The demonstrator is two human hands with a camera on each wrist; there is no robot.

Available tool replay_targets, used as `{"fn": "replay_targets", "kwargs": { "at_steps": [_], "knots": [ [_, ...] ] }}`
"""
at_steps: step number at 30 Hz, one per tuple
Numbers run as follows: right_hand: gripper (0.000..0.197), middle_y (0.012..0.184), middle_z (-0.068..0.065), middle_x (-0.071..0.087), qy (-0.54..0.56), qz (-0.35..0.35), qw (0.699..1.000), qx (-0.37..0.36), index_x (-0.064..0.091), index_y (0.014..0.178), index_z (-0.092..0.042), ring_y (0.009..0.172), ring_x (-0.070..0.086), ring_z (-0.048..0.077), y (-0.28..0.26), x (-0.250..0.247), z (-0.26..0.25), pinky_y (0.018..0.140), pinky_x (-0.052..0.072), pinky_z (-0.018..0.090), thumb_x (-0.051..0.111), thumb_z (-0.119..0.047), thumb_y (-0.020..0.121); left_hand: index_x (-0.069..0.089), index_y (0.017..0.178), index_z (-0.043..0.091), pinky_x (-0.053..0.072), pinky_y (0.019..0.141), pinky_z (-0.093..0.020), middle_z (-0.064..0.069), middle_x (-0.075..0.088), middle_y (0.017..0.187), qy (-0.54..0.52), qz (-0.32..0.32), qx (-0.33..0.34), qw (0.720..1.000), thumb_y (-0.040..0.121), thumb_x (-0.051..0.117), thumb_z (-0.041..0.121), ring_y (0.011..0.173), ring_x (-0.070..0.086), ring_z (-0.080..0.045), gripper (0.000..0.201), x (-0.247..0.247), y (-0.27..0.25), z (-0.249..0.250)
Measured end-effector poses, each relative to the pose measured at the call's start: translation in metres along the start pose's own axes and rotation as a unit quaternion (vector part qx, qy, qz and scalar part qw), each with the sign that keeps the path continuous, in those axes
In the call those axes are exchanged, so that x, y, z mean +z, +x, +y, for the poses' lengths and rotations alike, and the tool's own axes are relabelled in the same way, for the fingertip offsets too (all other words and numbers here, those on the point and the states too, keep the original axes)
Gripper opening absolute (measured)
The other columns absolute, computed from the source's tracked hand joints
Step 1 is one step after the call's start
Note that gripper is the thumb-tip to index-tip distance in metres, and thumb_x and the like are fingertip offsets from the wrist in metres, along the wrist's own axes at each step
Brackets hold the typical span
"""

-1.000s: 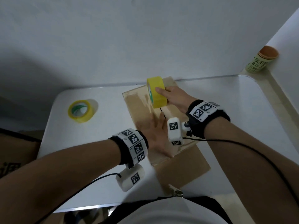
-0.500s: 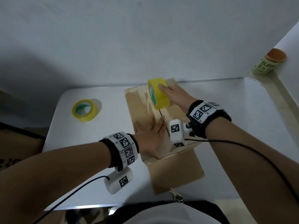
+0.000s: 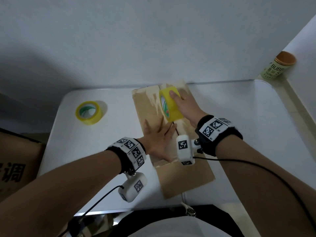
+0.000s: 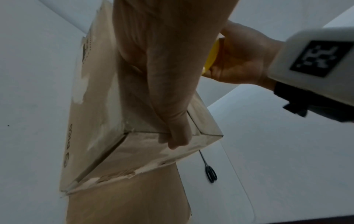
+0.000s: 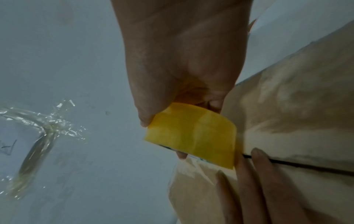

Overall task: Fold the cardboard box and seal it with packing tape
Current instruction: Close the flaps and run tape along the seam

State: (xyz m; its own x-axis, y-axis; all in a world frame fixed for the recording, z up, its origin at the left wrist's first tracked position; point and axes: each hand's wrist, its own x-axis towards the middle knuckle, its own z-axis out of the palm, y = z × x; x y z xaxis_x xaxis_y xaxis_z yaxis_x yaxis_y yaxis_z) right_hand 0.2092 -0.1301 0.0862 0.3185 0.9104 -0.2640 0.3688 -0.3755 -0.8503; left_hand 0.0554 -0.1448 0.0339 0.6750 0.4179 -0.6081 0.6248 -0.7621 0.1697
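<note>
— Meanwhile, what is seen to differ from a second ago?

— The yellow tape roll (image 3: 171, 104) is now found farther along the top of the cardboard box (image 3: 148, 106), closer to its far edge, and the left hand (image 3: 158, 138) is drawn back a little toward the near edge. The box itself is left where it was on the white table (image 3: 239, 117).

— What else is set around it?

— A second tape roll (image 3: 89, 112) is laid flat on the table, well to the left of the box. A green canister (image 3: 277, 67) with a brown lid is stood on the ledge at the far right. A printed carton (image 3: 15, 168) is seen beside the table at the left. In the left wrist view a black cord (image 4: 209, 171) is seen on the table near the box. Part of the box's seam is hidden by the right wrist's camera.

— How are the hands held?

— The left hand is laid flat on the box top, fingers (image 5: 262, 169) straight and spread beside the open seam, nothing being gripped. The tape roll is gripped by the right hand (image 3: 185, 106), thumb and fingers being curled round it, and it is kept upright on its edge against the box top.
</note>
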Motion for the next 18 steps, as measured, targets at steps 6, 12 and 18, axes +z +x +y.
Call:
{"fn": "replay_targets", "kwargs": {
  "at_steps": [6,12,18],
  "knots": [
    [0.062,0.114,-0.002,0.068,0.049,-0.025,0.996,0.071,0.061,0.117,-0.032,0.102,0.065,0.019,-0.026,-0.012,-0.009,0.095,0.051,0.042,0.043,-0.074,0.076,-0.023,0.149,0.026,-0.024,0.088,-0.078,0.007,-0.03,0.156,0.002,0.001,0.001,1.0,0.061,0.057,0.083,0.132,-0.045,-0.026,0.132,0.0,0.002,-0.002],
    [0.033,0.093,-0.005,0.067,0.081,-0.05,0.992,0.082,0.061,0.106,-0.027,0.083,0.064,0.009,-0.046,-0.028,-0.001,0.079,0.052,0.026,0.05,-0.054,0.09,-0.02,0.149,0.033,-0.02,0.097,-0.076,0.008,-0.031,0.156,-0.004,0.034,-0.011,0.999,0.063,0.056,0.084,0.136,-0.042,-0.023,0.125,0.001,-0.003,0.0],
    [0.045,0.119,-0.003,0.065,0.12,-0.072,0.988,0.065,0.057,0.126,-0.03,0.101,0.065,0.015,-0.054,-0.032,-0.003,0.088,0.053,0.033,0.057,-0.051,0.087,-0.02,0.149,0.035,-0.011,0.099,-0.078,0.009,-0.034,0.155,-0.021,0.071,-0.025,0.997,0.064,0.053,0.084,0.137,-0.04,-0.018,0.121,0.008,-0.008,0.003]
  ]
}}
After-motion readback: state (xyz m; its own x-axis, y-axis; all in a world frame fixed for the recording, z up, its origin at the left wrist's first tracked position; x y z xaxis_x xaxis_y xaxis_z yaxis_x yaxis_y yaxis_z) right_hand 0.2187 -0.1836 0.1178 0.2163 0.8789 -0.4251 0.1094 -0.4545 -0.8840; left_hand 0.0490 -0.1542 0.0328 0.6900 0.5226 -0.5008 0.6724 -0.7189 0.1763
